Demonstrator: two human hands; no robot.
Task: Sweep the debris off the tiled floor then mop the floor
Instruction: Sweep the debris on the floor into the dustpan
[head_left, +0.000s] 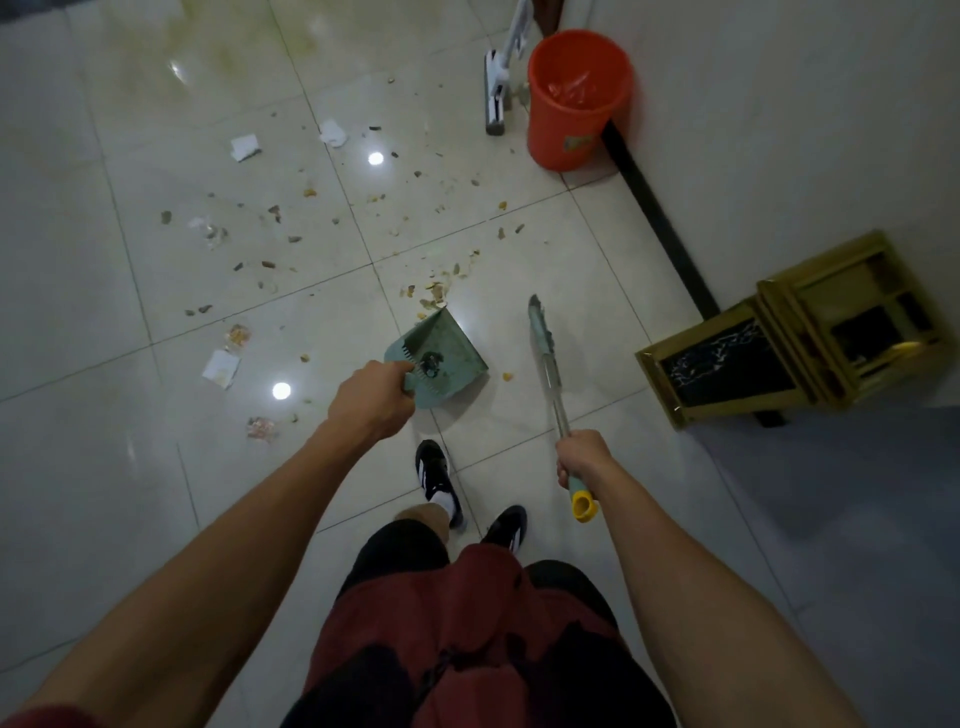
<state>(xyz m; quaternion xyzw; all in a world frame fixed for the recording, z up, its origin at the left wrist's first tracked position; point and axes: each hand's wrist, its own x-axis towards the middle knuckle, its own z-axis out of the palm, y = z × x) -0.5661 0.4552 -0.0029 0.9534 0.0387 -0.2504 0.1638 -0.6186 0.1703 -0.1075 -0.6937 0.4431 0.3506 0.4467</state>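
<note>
Left hand (371, 397) grips the dustpan (441, 358), right hand (579, 457) the broom (543, 343); debris (322, 228) ahead, bucket (576, 98) and mop (496, 93) beyond.

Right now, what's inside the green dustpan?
The green dustpan holds one dark clump of debris near its comb teeth; the rest of its tray looks bare. The left hand covers the handle end, so anything there is hidden.

open floor (93, 291) leftward; bucket (576, 104), gold stand (800, 332) crowding the right
</note>
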